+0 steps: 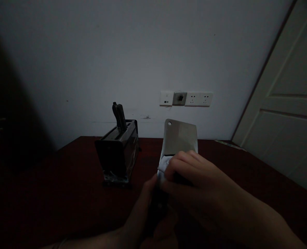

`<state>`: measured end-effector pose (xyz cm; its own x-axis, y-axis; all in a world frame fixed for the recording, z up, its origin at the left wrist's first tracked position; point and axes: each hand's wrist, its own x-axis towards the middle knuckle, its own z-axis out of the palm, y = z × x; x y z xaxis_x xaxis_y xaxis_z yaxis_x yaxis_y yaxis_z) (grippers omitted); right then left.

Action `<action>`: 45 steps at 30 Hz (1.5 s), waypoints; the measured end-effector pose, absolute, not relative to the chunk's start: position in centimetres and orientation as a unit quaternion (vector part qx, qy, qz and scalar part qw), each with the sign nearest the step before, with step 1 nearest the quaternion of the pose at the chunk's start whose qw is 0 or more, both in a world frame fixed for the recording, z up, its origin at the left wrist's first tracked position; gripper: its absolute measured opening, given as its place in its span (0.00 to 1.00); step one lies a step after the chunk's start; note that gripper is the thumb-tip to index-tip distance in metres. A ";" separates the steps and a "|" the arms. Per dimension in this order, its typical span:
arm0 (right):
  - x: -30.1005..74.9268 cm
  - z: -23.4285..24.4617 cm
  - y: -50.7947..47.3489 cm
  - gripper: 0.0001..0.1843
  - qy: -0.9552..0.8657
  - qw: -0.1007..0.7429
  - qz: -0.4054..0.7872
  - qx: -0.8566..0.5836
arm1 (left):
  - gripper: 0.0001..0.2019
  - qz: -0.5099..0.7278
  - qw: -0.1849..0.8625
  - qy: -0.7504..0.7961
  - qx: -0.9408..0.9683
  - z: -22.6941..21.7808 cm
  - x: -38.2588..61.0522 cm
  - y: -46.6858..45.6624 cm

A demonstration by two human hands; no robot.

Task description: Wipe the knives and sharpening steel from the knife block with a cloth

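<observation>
A cleaver (pixel 181 136) points away from me, its broad steel blade raised above the table and a small hole near its far left corner. My left hand (pixel 145 211) is wrapped around the dark handle, which is mostly in shadow. Pinched in my right hand (pixel 202 183) is a white wipe (pixel 165 163), pressed to the blade near the handle. Those fingers lie across the lower blade and hide part of it. To the left stands a black knife block (pixel 114 155) with dark-handled kitchen tools (pixel 120 117) upright in its top.
The dark red table (pixel 72 173) reaches back to a pale wall (pixel 117 52). A row of sockets and switches (pixel 186 99) is set in the wall behind the cleaver. At the right is a white panelled door (pixel 285 114). The light is dim.
</observation>
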<state>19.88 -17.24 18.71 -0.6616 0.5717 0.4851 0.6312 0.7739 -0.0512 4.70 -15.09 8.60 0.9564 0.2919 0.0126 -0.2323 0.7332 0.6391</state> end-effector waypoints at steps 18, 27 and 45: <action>23.0 18.7 -15.6 0.09 -0.900 0.346 -0.030 -0.264 | 0.34 0.158 0.940 0.042 0.301 10.3 4.3 -15.5; 22.9 19.0 -15.6 0.10 -0.902 0.322 0.001 -0.287 | 0.32 0.140 0.944 0.038 0.296 10.0 4.3 -15.3; 23.5 18.4 -14.3 0.11 -0.872 0.366 -0.084 -0.314 | 0.30 0.140 0.932 0.006 0.334 9.4 4.8 -15.0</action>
<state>23.51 -14.28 18.37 -0.5348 0.4857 0.6914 0.6092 0.7887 -0.0828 4.80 -14.99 9.44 0.9607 0.2651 0.0824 -0.2571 0.7376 0.6244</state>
